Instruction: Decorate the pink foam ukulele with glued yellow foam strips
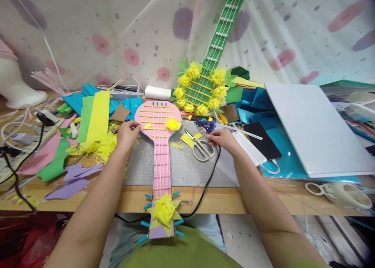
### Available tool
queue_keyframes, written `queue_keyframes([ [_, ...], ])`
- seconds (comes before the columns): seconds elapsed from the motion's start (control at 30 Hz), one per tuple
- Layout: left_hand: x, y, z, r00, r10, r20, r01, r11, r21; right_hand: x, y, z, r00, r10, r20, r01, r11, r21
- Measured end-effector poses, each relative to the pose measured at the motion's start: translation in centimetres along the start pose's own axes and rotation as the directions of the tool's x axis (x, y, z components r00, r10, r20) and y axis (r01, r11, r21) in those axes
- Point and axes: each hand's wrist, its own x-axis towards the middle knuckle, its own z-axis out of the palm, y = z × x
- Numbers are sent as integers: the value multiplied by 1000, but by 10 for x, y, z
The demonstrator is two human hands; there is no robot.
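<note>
A pink cardboard guitar (161, 150) with white strings and yellow strips lies with its neck toward me. One yellow crepe-paper flower (172, 124) sits on its body, another (164, 210) on its purple head. At the left edge of the guitar body, my left hand (128, 134) is closed, thumb and finger pinched at the rim; anything small between the fingertips is hidden. My right hand (222, 140) closes around the handle of a blue glue gun (206, 124), with a white glue stick (244, 131) protruding behind. Just below rest grey-handled scissors (202, 150) by yellow paper scraps (187, 139).
A green flowered guitar (216, 49) leans at the back. Left lie crepe-paper pieces (98, 115) and a power strip (32, 143). Right are a white board (319, 131), a black phone (263, 139) and tape (348, 193). The gun's black cord (209, 180) crosses the table edge.
</note>
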Motion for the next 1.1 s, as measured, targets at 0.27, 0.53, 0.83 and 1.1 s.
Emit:
queue_keyframes([
  [0.27,19,6,14,995,67,72,-75,990,117,11,13,-14,963,-45,-266,-73,906,-416],
  [0.53,27,6,19,992,-17,123,10,999,54,24,19,7,956,-112,-272,1,926,-377],
  [0.83,23,7,18,998,13,69,-11,999,-30,27,22,10,958,-78,-275,-15,947,-321],
  [1.1,20,13,15,999,13,51,-13,1000,8,22,17,13,953,-81,-293,-15,951,-309],
])
